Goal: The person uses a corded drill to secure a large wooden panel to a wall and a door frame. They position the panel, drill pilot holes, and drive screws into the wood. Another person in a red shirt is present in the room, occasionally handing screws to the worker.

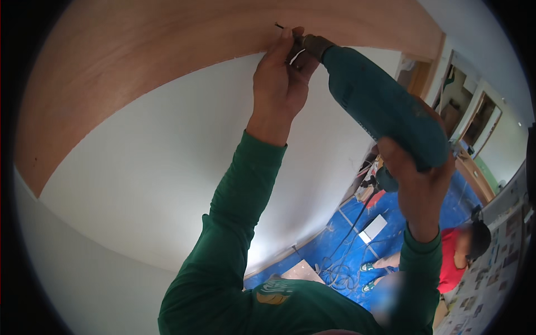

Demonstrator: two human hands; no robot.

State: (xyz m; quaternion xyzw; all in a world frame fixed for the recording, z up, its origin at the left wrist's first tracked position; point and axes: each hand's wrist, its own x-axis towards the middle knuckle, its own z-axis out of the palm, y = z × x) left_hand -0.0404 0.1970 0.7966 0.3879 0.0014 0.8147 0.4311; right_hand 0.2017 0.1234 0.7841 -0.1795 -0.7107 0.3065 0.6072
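Dark-teal, plastic-bodied power drill [385,103]: raised, slanting toward reddish-brown, wood-grained panel [184,42]. Presumably heavy, rigid, smooth; best held by its rear handle, with the front steadied. Right hand [419,184]: fingers clamped on the drill's rear. Left hand [279,84]: fingers bunched at the front; grip there cannot be told. Thin dark screw [279,25], apparently: small, partly covered. Trigger: hidden.

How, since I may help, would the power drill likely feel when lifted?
The power drill probably feels heavy, given its bulk and metallic-looking chuck. Its hard-looking casing should stay stiff. With most of it ahead of the right hand, it may tip nose-down.
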